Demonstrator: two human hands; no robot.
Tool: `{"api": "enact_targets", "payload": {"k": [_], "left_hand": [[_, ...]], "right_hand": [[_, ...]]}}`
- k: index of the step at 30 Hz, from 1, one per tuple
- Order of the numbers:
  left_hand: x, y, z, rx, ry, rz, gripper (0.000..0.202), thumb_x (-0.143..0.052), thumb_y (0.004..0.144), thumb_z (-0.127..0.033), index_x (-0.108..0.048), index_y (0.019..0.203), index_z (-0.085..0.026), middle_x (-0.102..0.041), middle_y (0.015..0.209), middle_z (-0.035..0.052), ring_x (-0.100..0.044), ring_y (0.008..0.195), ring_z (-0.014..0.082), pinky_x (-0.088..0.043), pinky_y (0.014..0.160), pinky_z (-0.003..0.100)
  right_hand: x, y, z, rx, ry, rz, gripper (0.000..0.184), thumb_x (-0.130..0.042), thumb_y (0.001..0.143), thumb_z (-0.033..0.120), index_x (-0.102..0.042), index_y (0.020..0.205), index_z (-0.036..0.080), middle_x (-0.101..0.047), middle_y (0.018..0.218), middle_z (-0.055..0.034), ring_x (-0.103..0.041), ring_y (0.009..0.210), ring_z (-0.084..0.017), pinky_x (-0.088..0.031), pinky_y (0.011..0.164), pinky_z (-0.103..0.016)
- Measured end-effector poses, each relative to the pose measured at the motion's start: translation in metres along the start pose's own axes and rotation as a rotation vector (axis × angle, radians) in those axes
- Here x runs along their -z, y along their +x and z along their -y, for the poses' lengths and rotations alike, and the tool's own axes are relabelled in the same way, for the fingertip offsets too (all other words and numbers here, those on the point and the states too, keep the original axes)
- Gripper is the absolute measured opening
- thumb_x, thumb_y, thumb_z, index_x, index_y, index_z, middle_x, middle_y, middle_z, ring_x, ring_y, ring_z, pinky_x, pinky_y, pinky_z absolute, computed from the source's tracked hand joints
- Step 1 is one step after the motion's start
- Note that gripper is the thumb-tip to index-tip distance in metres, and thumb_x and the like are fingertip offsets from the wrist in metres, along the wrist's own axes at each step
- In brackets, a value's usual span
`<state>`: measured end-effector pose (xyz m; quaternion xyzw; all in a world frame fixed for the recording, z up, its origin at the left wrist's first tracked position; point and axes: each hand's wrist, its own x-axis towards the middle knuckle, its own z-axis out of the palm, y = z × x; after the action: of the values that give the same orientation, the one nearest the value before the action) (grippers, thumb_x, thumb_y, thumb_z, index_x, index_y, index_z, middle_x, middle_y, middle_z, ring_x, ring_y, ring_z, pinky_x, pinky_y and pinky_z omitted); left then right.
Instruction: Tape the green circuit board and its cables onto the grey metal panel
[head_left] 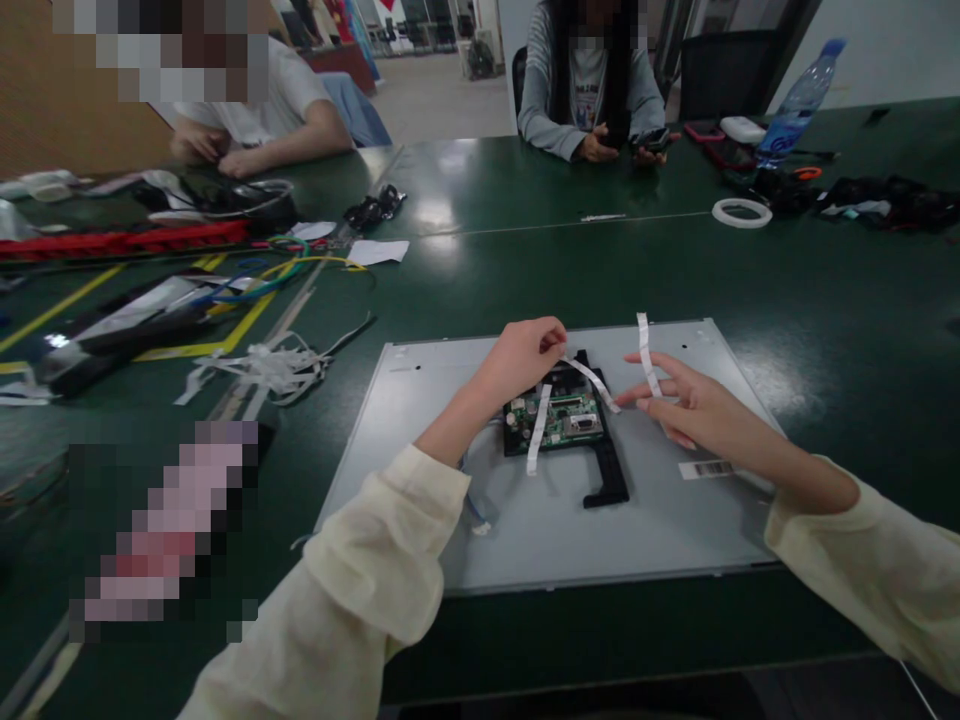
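Note:
A flat grey metal panel lies on the green table, with a green circuit board in a black bracket at its middle. My left hand is closed at the fingertips on one end of a strip of white tape, above the board. That strip slants down to the fingertips of my right hand. Another tape strip stands up from my right hand's partly spread fingers; whether pinched or stuck on is unclear. A third strip lies across the board's left part.
Tangled white strips, a black wrapped bundle and a blurred pink object are on the left. A tape roll and water bottle stand back right. Two people sit across the table.

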<state>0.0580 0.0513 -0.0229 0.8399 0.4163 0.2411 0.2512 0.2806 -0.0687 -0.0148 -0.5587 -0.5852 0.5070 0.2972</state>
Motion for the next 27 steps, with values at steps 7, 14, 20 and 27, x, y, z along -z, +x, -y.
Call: {"api": "enact_targets", "payload": {"k": [7,14,20,27], "left_hand": [[0.003,0.0,0.003,0.001,0.009,-0.003,0.013,-0.054,0.077,-0.013,-0.062,0.087,-0.017,-0.068,0.083,0.0037,-0.064,0.079,0.0154,-0.05,0.071,0.026],[-0.003,0.0,0.009,-0.019,-0.015,-0.031,0.018,-0.05,0.076,-0.009,-0.061,0.089,-0.016,-0.067,0.083,0.0035,-0.063,0.078,0.0141,-0.049,0.072,0.025],[0.004,0.001,0.009,-0.011,0.01,-0.005,0.018,-0.05,0.078,-0.012,-0.063,0.091,-0.014,-0.068,0.086,0.0044,-0.064,0.081,0.0146,-0.049,0.074,0.026],[0.044,-0.003,-0.027,0.019,-0.035,0.011,0.02,-0.049,0.086,-0.024,-0.064,0.096,-0.015,-0.069,0.095,0.0058,-0.065,0.085,0.0151,-0.049,0.08,0.029]], "right_hand": [[0.001,0.005,-0.001,0.012,0.047,0.039,0.057,-0.057,0.084,0.03,-0.038,0.138,0.029,-0.066,0.114,-0.0073,-0.043,0.042,-0.004,-0.039,0.04,-0.022],[0.004,0.002,0.008,-0.09,0.093,0.107,0.058,-0.056,0.086,0.033,-0.035,0.14,0.028,-0.064,0.119,-0.011,-0.044,0.041,-0.003,-0.034,0.037,-0.021],[0.009,-0.004,0.0,-0.079,0.128,0.156,0.056,-0.056,0.088,0.038,-0.037,0.14,0.026,-0.067,0.109,-0.0099,-0.046,0.044,-0.003,-0.035,0.041,-0.02],[0.007,-0.011,0.002,0.048,0.303,0.255,0.046,-0.054,0.091,0.037,-0.046,0.134,0.024,-0.069,0.088,-0.0041,-0.043,0.041,-0.002,-0.029,0.039,-0.017]]}}
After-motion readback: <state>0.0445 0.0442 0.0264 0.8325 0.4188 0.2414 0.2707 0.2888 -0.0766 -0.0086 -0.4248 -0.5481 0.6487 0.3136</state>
